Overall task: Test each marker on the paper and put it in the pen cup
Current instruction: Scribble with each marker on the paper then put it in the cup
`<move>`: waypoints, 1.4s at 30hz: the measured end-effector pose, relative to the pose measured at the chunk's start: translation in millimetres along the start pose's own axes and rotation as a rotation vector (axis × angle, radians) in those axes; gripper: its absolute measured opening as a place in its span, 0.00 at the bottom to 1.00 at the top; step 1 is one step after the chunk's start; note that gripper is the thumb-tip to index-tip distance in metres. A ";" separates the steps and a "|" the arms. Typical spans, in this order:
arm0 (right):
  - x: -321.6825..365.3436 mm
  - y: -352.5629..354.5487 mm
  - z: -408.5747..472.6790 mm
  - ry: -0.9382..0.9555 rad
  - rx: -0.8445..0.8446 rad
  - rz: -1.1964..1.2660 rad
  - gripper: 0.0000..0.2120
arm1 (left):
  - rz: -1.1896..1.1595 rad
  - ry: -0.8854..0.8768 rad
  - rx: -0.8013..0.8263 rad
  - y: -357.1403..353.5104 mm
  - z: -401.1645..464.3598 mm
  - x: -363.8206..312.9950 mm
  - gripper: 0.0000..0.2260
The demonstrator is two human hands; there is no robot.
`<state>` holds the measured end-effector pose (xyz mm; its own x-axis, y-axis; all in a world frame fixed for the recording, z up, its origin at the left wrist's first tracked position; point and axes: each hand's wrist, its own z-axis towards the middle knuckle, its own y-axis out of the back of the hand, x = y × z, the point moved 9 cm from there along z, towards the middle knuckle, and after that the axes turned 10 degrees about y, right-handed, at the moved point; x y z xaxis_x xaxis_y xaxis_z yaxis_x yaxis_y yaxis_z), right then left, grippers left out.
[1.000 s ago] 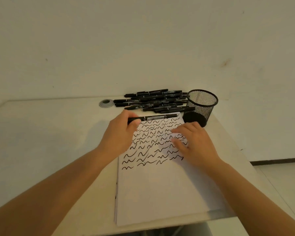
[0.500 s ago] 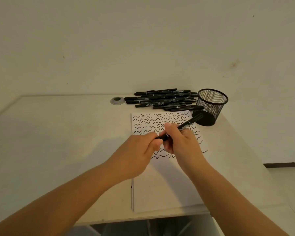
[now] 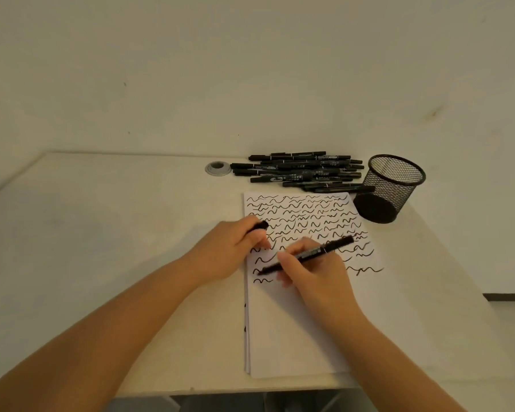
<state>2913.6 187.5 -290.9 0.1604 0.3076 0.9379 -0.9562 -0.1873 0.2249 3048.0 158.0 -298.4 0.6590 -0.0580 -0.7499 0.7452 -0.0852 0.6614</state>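
Cap now off, gripped in the left hand; the right hand pinches the marker, tip touching the paper: testing begins.

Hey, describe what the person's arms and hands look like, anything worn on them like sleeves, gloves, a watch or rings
Both forearms are bare as far as the frame shows: no sleeve edge comes into view. The left hand and the right hand wear no gloves. No watch, bracelet or strap shows at either wrist, and no ring is visible on the fingers that can be seen.

Office-like desk: cable grommet, mesh pen cup.
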 end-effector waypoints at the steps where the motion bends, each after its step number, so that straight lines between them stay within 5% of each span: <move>1: -5.2 3.8 -3.2 0.000 -0.022 -0.040 0.07 | -0.020 0.000 0.007 -2.4 -0.2 4.9 0.09; 10: -5.5 -9.9 -6.8 0.029 0.115 -0.089 0.08 | -0.092 0.006 0.012 -1.5 0.9 14.3 0.09; 20: -10.0 14.9 -7.5 0.032 -0.076 -0.151 0.09 | -0.115 0.028 0.013 -1.7 -0.7 14.7 0.09; 28: -12.2 44.7 -8.5 -0.025 -0.343 0.214 0.11 | -0.003 -0.072 -0.008 -3.2 -9.2 2.7 0.04; 42: -9.5 34.2 -6.3 -0.003 -0.273 0.289 0.14 | 0.080 -0.174 0.028 -12.0 -19.8 -18.1 0.05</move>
<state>2877.8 184.1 -293.8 -0.1247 0.2760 0.9530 -0.9919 -0.0104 -0.1267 3029.2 179.7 -292.5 0.6866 -0.2366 -0.6874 0.6862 -0.1013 0.7203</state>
